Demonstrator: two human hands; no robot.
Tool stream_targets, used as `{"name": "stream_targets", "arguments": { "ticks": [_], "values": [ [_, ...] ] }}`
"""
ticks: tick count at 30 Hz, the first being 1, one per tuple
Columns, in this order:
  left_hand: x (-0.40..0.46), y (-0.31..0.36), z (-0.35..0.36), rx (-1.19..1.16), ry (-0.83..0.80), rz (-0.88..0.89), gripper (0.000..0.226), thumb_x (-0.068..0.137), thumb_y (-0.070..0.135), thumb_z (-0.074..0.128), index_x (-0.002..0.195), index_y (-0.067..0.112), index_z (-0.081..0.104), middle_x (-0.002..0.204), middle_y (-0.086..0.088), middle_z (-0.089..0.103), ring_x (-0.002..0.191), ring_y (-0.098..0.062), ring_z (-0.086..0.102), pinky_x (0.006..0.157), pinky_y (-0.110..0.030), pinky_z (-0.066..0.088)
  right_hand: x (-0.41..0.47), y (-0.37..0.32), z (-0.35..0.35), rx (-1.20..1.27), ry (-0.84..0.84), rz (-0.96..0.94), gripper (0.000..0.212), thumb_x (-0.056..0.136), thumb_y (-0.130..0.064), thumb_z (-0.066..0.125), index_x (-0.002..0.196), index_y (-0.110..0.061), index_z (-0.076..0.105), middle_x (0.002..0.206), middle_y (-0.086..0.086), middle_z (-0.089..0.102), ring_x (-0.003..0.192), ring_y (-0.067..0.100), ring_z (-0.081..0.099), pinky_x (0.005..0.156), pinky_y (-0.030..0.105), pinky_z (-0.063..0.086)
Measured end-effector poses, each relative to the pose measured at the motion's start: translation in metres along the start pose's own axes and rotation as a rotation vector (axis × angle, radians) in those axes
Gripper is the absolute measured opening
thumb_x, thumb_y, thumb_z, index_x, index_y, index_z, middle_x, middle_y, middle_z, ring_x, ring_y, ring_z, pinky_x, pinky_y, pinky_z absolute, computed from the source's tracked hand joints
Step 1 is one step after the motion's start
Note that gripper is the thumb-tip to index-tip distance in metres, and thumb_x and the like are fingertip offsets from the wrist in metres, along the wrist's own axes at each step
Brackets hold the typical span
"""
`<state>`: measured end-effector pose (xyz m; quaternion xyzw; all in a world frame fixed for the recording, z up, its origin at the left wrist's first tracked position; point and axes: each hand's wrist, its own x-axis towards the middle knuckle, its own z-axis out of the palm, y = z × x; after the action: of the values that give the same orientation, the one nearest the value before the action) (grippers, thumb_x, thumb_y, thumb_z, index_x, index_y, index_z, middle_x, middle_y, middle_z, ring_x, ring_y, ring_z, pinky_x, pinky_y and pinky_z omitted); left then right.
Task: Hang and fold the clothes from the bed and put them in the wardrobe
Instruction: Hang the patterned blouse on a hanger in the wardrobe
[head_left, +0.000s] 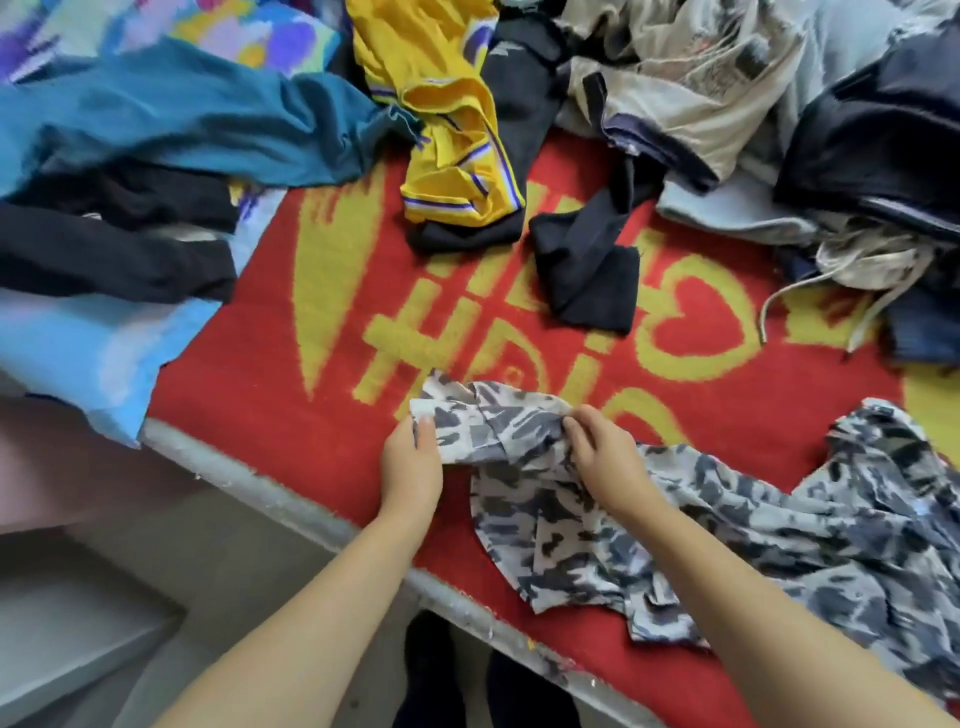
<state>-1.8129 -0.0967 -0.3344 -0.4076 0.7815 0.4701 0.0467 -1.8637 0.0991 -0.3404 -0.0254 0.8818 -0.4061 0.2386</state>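
A grey, black and white camouflage shirt (753, 530) lies spread over the near right part of the bed, on a red blanket with yellow lettering (322, 374). My left hand (413, 462) pinches the shirt's left end, thumb on top of the cloth. My right hand (602, 457) grips a bunched fold of the same shirt a little to the right. Both forearms reach in from the bottom of the view.
Loose clothes crowd the far side: a teal garment (171, 119) and black one (114, 254) at left, a yellow jersey (447, 119), a dark sock-like piece (587, 270), a beige and navy pile (779, 104) at right. The bed edge (270, 499) runs diagonally; floor lies below left.
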Motion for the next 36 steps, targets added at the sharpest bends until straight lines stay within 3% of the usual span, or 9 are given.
{"name": "stream_targets", "arguments": {
  "ticks": [3, 9, 12, 16, 21, 24, 27, 32, 36],
  "values": [
    [-0.006, 0.052, -0.045, -0.182, 0.015, 0.115, 0.029, 0.102, 0.020, 0.040, 0.082, 0.022, 0.062, 0.079, 0.008, 0.062, 0.069, 0.002, 0.058, 0.060, -0.011, 0.043, -0.010, -0.058, -0.038, 0.101, 0.057, -0.111, 0.027, 0.101, -0.022, 0.046, 0.076, -0.030, 0.053, 0.063, -0.015, 0.054, 0.062, -0.005, 0.050, 0.055, 0.011, 0.037],
    [-0.049, 0.166, -0.156, -0.376, -0.076, 0.338, 0.029, 0.101, 0.018, 0.041, 0.095, 0.018, 0.070, 0.095, -0.007, 0.071, 0.087, -0.023, 0.066, 0.076, -0.035, 0.050, -0.064, -0.216, -0.128, 0.285, 0.139, -0.202, 0.026, 0.099, -0.021, 0.048, 0.076, -0.026, 0.060, 0.062, -0.007, 0.046, 0.052, 0.001, 0.039, 0.050, 0.015, 0.032],
    [-0.089, 0.190, -0.199, -0.456, -0.247, 0.374, 0.026, 0.102, 0.026, 0.043, 0.091, 0.021, 0.066, 0.090, -0.001, 0.067, 0.080, -0.016, 0.061, 0.068, -0.029, 0.047, -0.110, -0.295, -0.167, 0.492, 0.159, -0.192, 0.028, 0.098, -0.028, 0.050, 0.075, -0.027, 0.067, 0.075, 0.008, 0.049, 0.072, 0.019, 0.048, 0.068, 0.040, 0.048],
    [-0.143, 0.162, -0.247, -0.359, -0.445, 0.441, 0.025, 0.095, 0.041, 0.047, 0.100, 0.021, 0.062, 0.079, 0.006, 0.065, 0.075, -0.008, 0.060, 0.063, -0.017, 0.049, -0.172, -0.396, -0.188, 0.777, 0.188, -0.272, 0.023, 0.099, -0.021, 0.050, 0.080, -0.019, 0.063, 0.076, 0.006, 0.064, 0.073, 0.021, 0.063, 0.079, 0.043, 0.053],
    [-0.180, 0.082, -0.302, -0.179, -0.597, 0.314, 0.085, 0.061, 0.061, 0.079, 0.130, 0.028, 0.044, 0.128, 0.004, 0.055, 0.109, 0.001, 0.055, 0.086, -0.007, 0.042, -0.250, -0.506, -0.178, 1.035, 0.056, -0.457, 0.026, 0.101, -0.009, 0.043, 0.078, -0.007, 0.055, 0.069, 0.010, 0.054, 0.062, 0.021, 0.056, 0.068, 0.036, 0.050],
    [-0.189, 0.059, -0.320, 0.285, -0.307, 0.548, 0.103, 0.076, 0.056, 0.070, 0.149, 0.035, 0.002, 0.156, 0.010, 0.013, 0.137, -0.002, 0.017, 0.108, -0.013, 0.017, -0.288, -0.555, -0.169, 1.120, -0.060, -0.455, 0.019, 0.099, -0.008, 0.045, 0.089, 0.001, 0.059, 0.090, 0.023, 0.061, 0.082, 0.035, 0.061, 0.084, 0.050, 0.052],
    [-0.200, 0.085, -0.348, 0.300, 0.064, 0.635, 0.103, 0.075, 0.060, 0.068, 0.152, 0.025, 0.010, 0.158, 0.002, 0.012, 0.144, -0.017, 0.016, 0.117, -0.030, 0.018, -0.315, -0.587, -0.158, 1.193, -0.224, -0.413, 0.022, 0.101, -0.011, 0.041, 0.110, 0.002, 0.055, 0.120, 0.028, 0.057, 0.110, 0.038, 0.058, 0.102, 0.051, 0.044],
    [-0.232, 0.125, -0.413, -0.189, 0.011, 0.278, 0.047, 0.101, 0.029, 0.044, 0.138, 0.001, 0.043, 0.146, -0.017, 0.042, 0.129, -0.031, 0.044, 0.104, -0.032, 0.036, -0.348, -0.612, -0.136, 1.194, -0.508, -0.488, 0.028, 0.101, -0.010, 0.038, 0.080, -0.004, 0.056, 0.076, 0.010, 0.059, 0.067, 0.020, 0.060, 0.068, 0.031, 0.056],
    [-0.263, 0.145, -0.446, -0.924, -0.028, 0.044, 0.022, 0.099, 0.010, 0.041, 0.111, 0.002, 0.058, 0.092, -0.003, 0.072, 0.076, -0.018, 0.068, 0.058, -0.025, 0.055, -0.346, -0.603, -0.100, 0.732, -0.517, -0.741, 0.025, 0.100, -0.006, 0.042, 0.119, -0.002, 0.058, 0.085, 0.005, 0.065, 0.070, 0.012, 0.061, 0.065, 0.021, 0.049]
  ]
}}
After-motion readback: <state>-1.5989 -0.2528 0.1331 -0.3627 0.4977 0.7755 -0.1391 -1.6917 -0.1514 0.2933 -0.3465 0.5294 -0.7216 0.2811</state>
